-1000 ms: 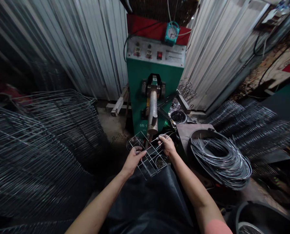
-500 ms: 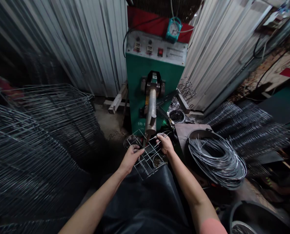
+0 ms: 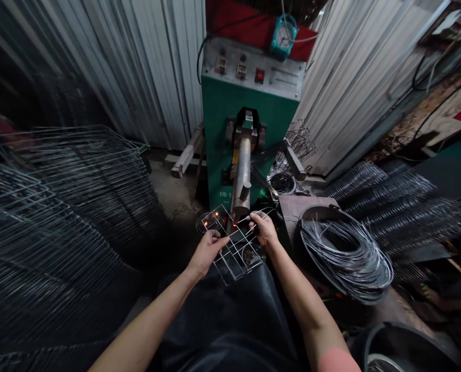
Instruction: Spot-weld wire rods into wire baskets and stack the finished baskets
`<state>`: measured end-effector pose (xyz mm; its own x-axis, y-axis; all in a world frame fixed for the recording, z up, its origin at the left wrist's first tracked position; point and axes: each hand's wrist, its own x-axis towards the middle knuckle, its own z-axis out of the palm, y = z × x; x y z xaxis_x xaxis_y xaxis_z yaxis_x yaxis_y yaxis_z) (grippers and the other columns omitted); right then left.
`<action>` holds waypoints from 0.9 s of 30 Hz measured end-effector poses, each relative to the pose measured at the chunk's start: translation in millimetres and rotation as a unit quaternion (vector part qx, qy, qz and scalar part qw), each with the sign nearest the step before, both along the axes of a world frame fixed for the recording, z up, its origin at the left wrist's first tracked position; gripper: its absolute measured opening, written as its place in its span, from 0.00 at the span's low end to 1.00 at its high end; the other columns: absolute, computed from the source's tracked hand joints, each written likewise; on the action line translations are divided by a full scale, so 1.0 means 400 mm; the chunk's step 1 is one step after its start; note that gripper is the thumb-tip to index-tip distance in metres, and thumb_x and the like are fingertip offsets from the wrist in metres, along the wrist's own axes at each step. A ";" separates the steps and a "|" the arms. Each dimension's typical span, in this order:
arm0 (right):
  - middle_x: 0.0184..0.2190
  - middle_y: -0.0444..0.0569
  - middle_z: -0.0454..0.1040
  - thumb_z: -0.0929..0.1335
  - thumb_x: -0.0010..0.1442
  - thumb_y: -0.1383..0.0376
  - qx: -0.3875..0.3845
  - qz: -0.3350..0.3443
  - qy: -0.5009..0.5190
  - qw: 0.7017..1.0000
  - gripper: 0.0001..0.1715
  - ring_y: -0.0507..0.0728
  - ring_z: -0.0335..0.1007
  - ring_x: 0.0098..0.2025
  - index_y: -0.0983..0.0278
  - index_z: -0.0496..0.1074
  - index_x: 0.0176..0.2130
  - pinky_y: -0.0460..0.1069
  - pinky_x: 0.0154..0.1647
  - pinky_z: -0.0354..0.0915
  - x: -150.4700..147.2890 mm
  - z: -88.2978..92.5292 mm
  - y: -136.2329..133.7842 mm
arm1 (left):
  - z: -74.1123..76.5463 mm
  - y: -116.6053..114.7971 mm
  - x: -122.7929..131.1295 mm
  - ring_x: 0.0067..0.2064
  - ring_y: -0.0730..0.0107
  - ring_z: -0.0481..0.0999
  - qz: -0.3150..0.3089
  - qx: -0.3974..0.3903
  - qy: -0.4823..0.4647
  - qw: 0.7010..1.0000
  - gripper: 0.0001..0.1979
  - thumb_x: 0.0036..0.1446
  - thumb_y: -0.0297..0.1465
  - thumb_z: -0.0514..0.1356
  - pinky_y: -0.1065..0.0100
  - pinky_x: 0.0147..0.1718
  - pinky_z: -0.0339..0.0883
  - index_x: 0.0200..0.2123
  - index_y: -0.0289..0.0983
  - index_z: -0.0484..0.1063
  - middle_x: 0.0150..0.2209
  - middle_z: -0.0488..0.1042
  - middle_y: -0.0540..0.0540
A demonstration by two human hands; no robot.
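My left hand (image 3: 205, 253) and my right hand (image 3: 264, 229) each grip a side of a small wire grid rack (image 3: 234, 253), held flat above my dark apron. The rack's far edge sits under the tip of the metal arm (image 3: 242, 178) that sticks out of the green welding machine (image 3: 249, 103). Small orange sparks (image 3: 217, 215) glow at that far edge, just left of the arm's tip. Both hands are closed around the rack's wires.
Tall stacks of wire racks (image 3: 71, 206) fill the left side. A coil of steel wire (image 3: 347, 256) lies on a stand to the right, with more wire racks (image 3: 393, 201) behind it. Corrugated metal walls stand behind the machine. A dark tub (image 3: 409, 346) sits at the bottom right.
The rack has stayed under the arm's tip in both hands. Sparks now show at its far edge. The view has shifted slightly.
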<state>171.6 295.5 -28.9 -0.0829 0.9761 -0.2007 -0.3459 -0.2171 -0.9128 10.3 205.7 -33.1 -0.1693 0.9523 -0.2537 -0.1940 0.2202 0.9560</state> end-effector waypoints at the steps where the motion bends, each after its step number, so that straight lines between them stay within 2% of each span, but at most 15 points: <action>1: 0.21 0.43 0.71 0.74 0.39 0.61 -0.006 0.000 -0.002 1.000 0.16 0.45 0.60 0.17 0.65 0.67 0.26 0.39 0.13 0.56 0.001 0.004 -0.002 | -0.002 0.000 0.000 0.21 0.79 0.59 0.001 0.004 -0.002 1.000 0.18 0.39 0.38 0.64 0.73 0.23 0.52 0.28 0.37 0.60 0.20 0.61 0.57; 6: 0.20 0.40 0.68 0.75 0.37 0.58 -0.015 0.008 -0.012 1.000 0.21 0.45 0.62 0.18 0.65 0.68 0.28 0.39 0.14 0.58 0.009 0.029 -0.023 | -0.002 -0.009 0.007 0.21 0.80 0.58 0.023 0.043 -0.022 0.999 0.17 0.39 0.36 0.64 0.73 0.23 0.53 0.28 0.37 0.59 0.20 0.59 0.58; 10: 0.19 0.38 0.64 0.75 0.38 0.54 0.009 0.024 -0.013 1.000 0.23 0.45 0.61 0.18 0.65 0.69 0.31 0.39 0.14 0.59 0.005 0.029 -0.033 | -0.004 -0.023 0.008 0.21 0.82 0.57 0.063 0.056 -0.055 0.995 0.17 0.40 0.34 0.64 0.74 0.23 0.52 0.28 0.37 0.58 0.21 0.57 0.59; 16: 0.17 0.36 0.61 0.73 0.41 0.53 0.032 0.046 -0.025 0.998 0.23 0.42 0.52 0.13 0.66 0.68 0.31 0.38 0.09 0.47 -0.026 0.009 -0.022 | -0.006 -0.027 0.009 0.21 0.82 0.56 0.091 0.060 -0.070 0.992 0.17 0.40 0.34 0.65 0.75 0.23 0.52 0.28 0.37 0.59 0.20 0.57 0.59; 27: 0.16 0.35 0.58 0.74 0.40 0.55 -0.012 0.061 0.033 0.997 0.22 0.42 0.51 0.14 0.65 0.63 0.26 0.38 0.10 0.46 -0.029 0.021 0.007 | -0.010 -0.008 -0.013 0.20 0.83 0.56 0.121 0.063 -0.072 0.988 0.17 0.38 0.33 0.66 0.76 0.21 0.52 0.27 0.37 0.59 0.21 0.58 0.59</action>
